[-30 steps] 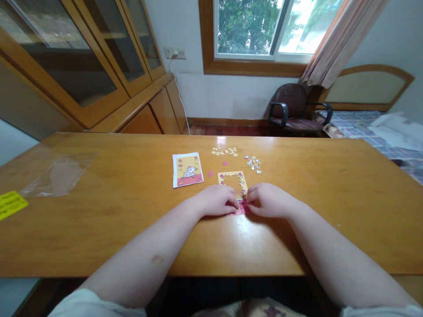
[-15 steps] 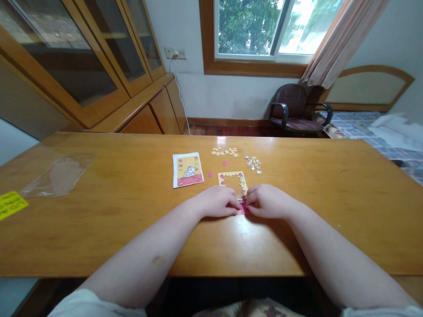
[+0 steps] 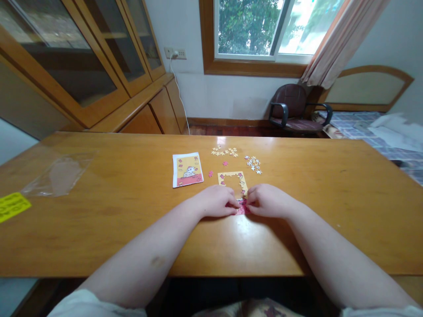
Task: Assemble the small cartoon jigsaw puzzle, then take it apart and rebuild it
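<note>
On the table, a partly joined jigsaw puzzle (image 3: 245, 182) forms a yellow border around an open middle, with a pink strip (image 3: 242, 208) along its near edge. My left hand (image 3: 216, 201) is closed, its fingertips on the left part of that strip. From the other side my right hand (image 3: 271, 201), also closed, has its bent fingers on the strip's right part. The fingers hide some of the pieces they press. Two loose pink pieces, one puzzle piece (image 3: 210, 174) nearer and another puzzle piece (image 3: 225, 163) farther off, lie beyond my left hand.
A picture card (image 3: 189, 169) with a white animal lies left of the puzzle. Yellow pieces (image 3: 224, 152) and whitish pieces (image 3: 254, 164) sit in groups behind it. Far left are a clear plastic bag (image 3: 62, 175) and a yellow label (image 3: 13, 207). A chair (image 3: 292, 108) stands beyond the table.
Both hands stay at the pink strip with only a very slight shift of the fingers. The loose pieces and the card have not moved.
</note>
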`<action>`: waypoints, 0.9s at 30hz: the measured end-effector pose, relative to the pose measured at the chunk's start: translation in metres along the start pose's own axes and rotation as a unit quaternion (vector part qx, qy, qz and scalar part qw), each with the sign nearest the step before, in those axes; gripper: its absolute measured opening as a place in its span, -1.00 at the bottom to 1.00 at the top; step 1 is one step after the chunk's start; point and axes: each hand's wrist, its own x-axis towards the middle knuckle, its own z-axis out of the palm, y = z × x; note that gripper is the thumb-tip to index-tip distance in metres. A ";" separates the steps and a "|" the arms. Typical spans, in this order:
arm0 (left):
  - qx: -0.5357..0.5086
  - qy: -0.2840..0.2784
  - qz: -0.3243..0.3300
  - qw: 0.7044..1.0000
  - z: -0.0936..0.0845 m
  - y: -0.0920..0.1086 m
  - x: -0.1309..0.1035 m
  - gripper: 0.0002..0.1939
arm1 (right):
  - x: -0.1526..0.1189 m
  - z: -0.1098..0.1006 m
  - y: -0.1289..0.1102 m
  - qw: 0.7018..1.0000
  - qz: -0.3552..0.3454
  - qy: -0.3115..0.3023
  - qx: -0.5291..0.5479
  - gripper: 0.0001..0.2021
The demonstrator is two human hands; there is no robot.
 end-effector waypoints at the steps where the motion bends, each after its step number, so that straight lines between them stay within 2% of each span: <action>1: 0.008 0.002 0.003 1.000 0.000 0.000 0.000 -0.77 | 0.000 0.000 -0.001 1.000 0.001 -0.001 -0.002 -0.81; 9: 0.099 0.014 0.037 0.994 -0.003 0.011 -0.003 -0.74 | 0.000 -0.002 -0.006 0.999 0.020 -0.027 -0.025 -0.78; 14: 0.089 0.016 0.038 0.995 -0.004 0.009 -0.001 -0.78 | 0.000 -0.003 -0.005 0.999 0.014 -0.032 -0.018 -0.78; 16: 0.075 0.053 -0.004 0.996 -0.005 0.003 -0.001 -0.75 | 0.000 -0.005 -0.005 1.000 0.008 -0.023 -0.011 -0.80; 17: 0.077 0.084 -0.046 0.992 -0.006 -0.002 -0.001 -0.73 | 0.000 -0.005 -0.005 1.000 0.006 -0.017 -0.011 -0.80; 20: 0.127 0.171 -0.216 0.953 -0.007 -0.021 -0.004 -0.70 | 0.002 -0.008 -0.004 1.000 0.004 0.005 -0.019 -0.80; 22: 0.159 0.190 -0.288 0.925 -0.007 -0.033 -0.007 -0.66 | 0.003 -0.008 -0.004 1.000 0.002 0.014 -0.023 -0.79; 24: 0.175 0.183 -0.311 0.916 -0.005 -0.043 -0.008 -0.62 | 0.004 -0.006 -0.004 1.000 -0.002 0.017 -0.022 -0.79; 27: 0.163 0.143 -0.306 0.927 -0.003 -0.049 -0.008 -0.62 | 0.005 -0.004 -0.003 1.000 -0.007 0.019 -0.016 -0.79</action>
